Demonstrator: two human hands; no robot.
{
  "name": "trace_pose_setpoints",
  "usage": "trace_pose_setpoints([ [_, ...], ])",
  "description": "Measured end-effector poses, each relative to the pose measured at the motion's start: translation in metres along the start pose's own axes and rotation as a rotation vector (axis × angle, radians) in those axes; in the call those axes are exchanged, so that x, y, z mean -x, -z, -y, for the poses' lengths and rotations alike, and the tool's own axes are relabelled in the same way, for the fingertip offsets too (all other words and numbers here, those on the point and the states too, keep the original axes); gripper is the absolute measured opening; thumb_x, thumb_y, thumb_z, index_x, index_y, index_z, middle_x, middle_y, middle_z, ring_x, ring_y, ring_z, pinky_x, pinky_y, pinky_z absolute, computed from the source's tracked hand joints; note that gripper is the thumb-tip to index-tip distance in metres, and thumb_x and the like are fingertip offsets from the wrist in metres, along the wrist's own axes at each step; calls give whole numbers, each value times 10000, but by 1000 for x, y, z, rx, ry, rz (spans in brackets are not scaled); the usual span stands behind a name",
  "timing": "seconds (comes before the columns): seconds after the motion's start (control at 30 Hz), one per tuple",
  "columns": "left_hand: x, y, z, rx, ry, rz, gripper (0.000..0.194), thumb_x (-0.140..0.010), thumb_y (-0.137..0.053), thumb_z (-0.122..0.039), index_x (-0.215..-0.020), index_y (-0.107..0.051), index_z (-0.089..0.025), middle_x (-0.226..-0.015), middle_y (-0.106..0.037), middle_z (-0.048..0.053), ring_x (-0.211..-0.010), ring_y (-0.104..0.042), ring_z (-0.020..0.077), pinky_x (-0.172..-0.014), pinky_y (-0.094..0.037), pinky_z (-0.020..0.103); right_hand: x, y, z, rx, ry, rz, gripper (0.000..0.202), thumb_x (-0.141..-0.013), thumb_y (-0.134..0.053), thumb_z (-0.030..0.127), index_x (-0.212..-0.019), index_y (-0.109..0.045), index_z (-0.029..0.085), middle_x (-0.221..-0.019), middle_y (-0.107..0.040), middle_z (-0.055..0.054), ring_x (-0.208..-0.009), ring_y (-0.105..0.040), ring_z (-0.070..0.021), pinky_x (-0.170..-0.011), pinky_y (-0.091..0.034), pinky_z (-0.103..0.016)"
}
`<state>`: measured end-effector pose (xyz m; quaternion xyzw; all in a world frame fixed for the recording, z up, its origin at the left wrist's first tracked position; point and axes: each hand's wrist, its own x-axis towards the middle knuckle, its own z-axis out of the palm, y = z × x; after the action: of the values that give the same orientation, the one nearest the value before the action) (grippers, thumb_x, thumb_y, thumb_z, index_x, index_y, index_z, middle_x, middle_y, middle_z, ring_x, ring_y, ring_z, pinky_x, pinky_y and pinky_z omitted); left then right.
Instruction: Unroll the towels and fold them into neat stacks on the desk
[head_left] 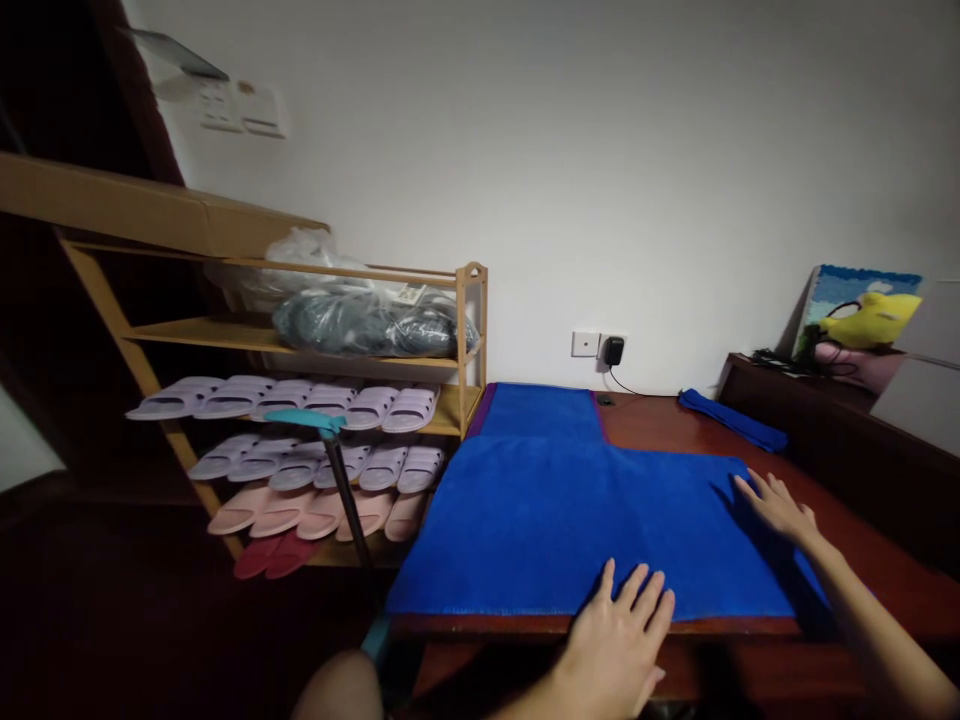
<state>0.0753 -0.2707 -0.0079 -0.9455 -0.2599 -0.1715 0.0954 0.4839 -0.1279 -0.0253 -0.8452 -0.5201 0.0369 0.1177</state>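
A wide blue cloth (555, 520) lies spread over the reddish-brown table (652, 425), its near edge along the table's front edge. Behind it lies another blue cloth with purple edging (536, 412), partly covered. My left hand (619, 635) is at the near edge of the wide cloth, fingers spread and nothing held. At the cloth's right edge is my right hand (780, 508), palm down with fingers apart. A folded blue cloth (733, 420) rests farther back on the right side of the table.
On the left a wooden rack (472, 350) holds slippers (281, 510) and a plastic-wrapped bundle (367, 320). A dark pole with a turquoise top (346, 490) stands before it. A black plug (614, 350) sits in the wall. A picture (832, 290) leans at the right.
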Motion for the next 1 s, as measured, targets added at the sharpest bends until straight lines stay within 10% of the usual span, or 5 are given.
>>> trace_pose_setpoints([
  [0.4,1,47,16,334,31,25,679,-922,-373,-548,-1460,-254,-152,-1526,-242,81,-1392,-237,187,-1107,-266,357,88,8,-25,-61,-7,-322,777,-840,-124,654,-1377,-419,178,-1508,-252,-156,-1402,-185,-287,-1071,-225,-529],
  [0.53,-22,98,61,295,218,-103,416,-933,-412,-432,-1218,-581,-181,-1391,-484,67,-1283,-419,224,-1065,-307,417,130,32,6,-245,83,-547,764,-796,-245,710,-1213,-566,158,-1372,-462,-174,-1251,-432,-341,-1026,-320,-512],
  [0.67,-82,121,129,239,356,-235,291,-913,-458,-306,-1001,-677,-137,-1116,-654,87,-1077,-558,231,-975,-379,388,208,27,55,-578,237,-371,572,-789,-450,652,-1064,-662,198,-970,-697,-80,-810,-652,-223,-747,-511,-294],
  [0.83,-157,80,195,446,550,-50,224,-885,-509,-242,-959,-693,-138,-967,-699,57,-904,-626,175,-822,-449,254,285,-12,119,-683,353,-200,541,-832,-435,613,-1145,-674,243,-702,-707,-20,-441,-572,-140,-474,-474,-216],
  [1.0,-182,11,201,427,573,111,116,-819,-623,-227,-846,-708,-153,-911,-706,74,-862,-637,192,-760,-459,253,304,-42,151,-642,326,-282,521,-879,-389,553,-1289,-569,286,-472,-608,6,-286,-469,-134,-340,-391,-218],
])
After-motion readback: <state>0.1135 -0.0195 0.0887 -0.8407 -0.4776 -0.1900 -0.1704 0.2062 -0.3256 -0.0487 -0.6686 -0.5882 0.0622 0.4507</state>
